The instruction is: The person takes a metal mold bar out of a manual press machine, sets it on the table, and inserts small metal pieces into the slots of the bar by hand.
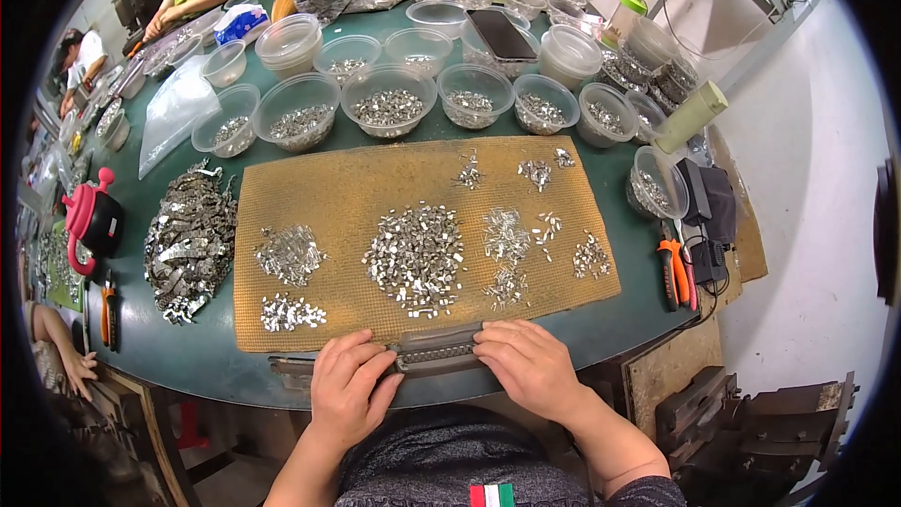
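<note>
At the near edge of the table lies a long, dark metal holder [441, 330] with a row of small metal links [436, 354] set along it. My left hand [352, 383] grips its left part, fingers bent and thumb pressed in near the row's left end. My right hand [532, 366] is closed on the right part, fingertips at the row's other end. Just beyond, a tan textured mat [324, 174] carries a large central pile of small silvery pieces [413, 258]. Smaller heaps of tiny metal parts [291, 255] lie around it. What my fingertips pinch is partly hidden.
Clear plastic bowls of metal parts [389, 105] line the mat's far side. Left are a heap of metal link strips [190, 239], a pink-lidded cup [92, 216] and pliers [110, 312]. Orange-handled pliers [672, 272] lie right. A phone [502, 35] rests on bowls. Other people work beyond.
</note>
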A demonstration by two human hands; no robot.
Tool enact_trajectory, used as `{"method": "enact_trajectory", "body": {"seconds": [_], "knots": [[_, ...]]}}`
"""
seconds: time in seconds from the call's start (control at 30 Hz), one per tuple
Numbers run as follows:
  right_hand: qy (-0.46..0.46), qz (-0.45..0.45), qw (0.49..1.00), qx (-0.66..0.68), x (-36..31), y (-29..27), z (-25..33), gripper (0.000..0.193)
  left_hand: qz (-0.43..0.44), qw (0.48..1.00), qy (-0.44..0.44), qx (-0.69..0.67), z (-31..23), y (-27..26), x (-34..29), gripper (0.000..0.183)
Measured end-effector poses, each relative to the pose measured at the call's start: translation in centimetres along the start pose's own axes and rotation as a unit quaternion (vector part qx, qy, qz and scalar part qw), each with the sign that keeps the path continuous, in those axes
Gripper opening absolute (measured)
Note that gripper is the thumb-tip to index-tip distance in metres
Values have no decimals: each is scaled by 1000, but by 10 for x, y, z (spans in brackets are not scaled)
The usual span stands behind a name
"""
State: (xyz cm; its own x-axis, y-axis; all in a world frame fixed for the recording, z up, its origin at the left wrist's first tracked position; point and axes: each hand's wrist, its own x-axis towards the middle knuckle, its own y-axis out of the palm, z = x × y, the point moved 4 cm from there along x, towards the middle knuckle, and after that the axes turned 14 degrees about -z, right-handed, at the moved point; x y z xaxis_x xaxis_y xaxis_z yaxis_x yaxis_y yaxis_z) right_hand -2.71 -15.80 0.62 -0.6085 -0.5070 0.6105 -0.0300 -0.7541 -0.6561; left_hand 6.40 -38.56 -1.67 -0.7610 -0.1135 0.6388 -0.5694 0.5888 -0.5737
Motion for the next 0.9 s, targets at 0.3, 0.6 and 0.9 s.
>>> {"method": "enact_trajectory", "body": {"seconds": [0.3,0.6,0.9], "knots": [[147,-150,977,-29,-20,-55,-58,12,12,999,3,-37,-4,-2,5,34],[194,-205,948,-149,-34,-75,-99,9,25,999,24,-3,6,-8,37,36],[211,-147,936,-240,-21,-65,-107,16,-67,988,-13,135,37,-54,49,22]]}}
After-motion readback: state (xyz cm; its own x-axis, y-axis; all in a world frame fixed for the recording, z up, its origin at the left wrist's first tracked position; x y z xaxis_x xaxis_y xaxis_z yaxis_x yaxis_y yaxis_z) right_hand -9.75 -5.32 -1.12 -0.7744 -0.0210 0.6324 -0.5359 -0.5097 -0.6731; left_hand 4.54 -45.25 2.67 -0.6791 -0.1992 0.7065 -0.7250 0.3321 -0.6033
